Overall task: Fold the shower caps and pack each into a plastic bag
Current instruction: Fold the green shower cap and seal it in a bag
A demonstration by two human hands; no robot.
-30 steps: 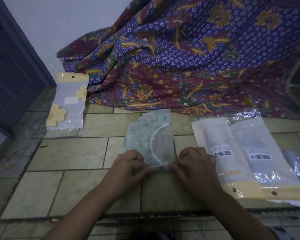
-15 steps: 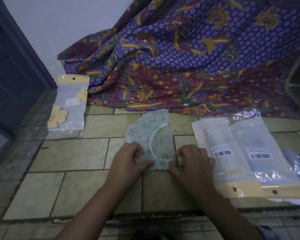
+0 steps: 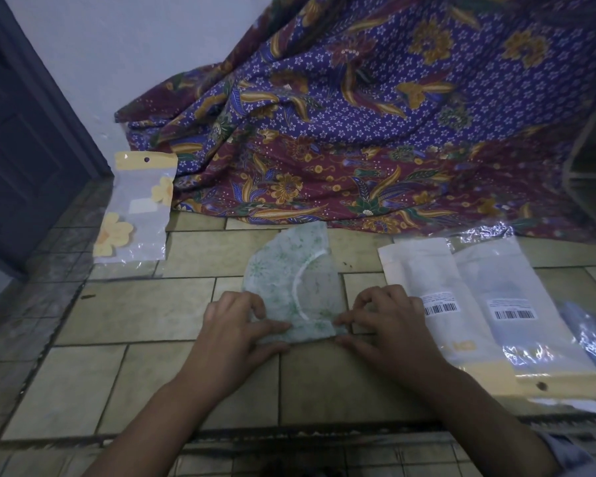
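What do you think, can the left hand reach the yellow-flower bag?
Probably yes: only bare floor tiles lie between the left hand and that bag, though it must first release the shower cap.

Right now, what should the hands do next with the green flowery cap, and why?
Probably fold the shower cap once more, lifting its near edge away over itself. The left hand and right hand already pinch its near corners, and it looks wider than the flower-printed plastic bag lying to the left.
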